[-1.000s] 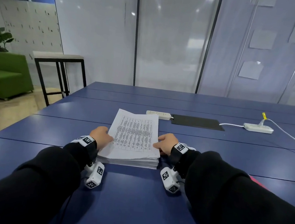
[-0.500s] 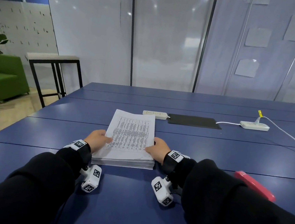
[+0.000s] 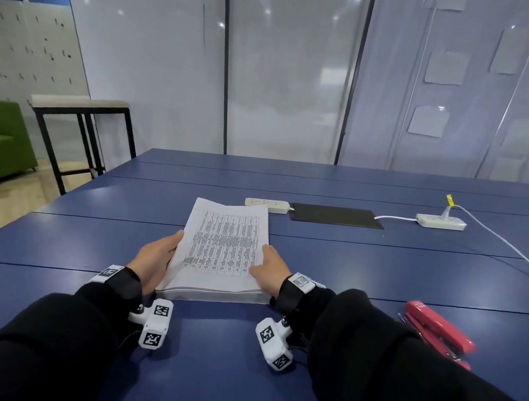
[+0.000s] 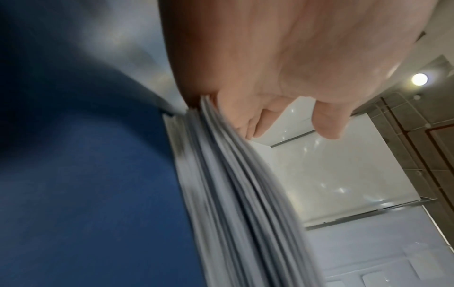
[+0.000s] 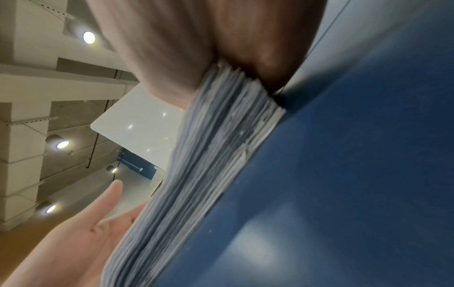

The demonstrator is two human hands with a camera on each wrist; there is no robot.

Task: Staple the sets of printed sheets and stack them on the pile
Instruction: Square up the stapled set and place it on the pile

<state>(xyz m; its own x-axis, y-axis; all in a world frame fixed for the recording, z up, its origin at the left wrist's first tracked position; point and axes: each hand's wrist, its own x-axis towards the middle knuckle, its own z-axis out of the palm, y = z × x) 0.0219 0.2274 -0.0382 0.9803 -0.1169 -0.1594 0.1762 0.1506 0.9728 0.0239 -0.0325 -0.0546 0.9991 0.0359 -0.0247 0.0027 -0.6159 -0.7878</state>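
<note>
I see the pile of printed sheets [image 3: 219, 260] lying on the blue table [image 3: 379, 268] straight ahead of me. My left hand [image 3: 155, 259] grasps its left edge, fingers curled under the top sheets and lifting them a little. My right hand [image 3: 269, 272] lies released against the right edge, fingers straight, thumb on the top page. The red stapler [image 3: 437, 332] sits on the table well apart to the right, beside my right sleeve [image 3: 400, 388]
</note>
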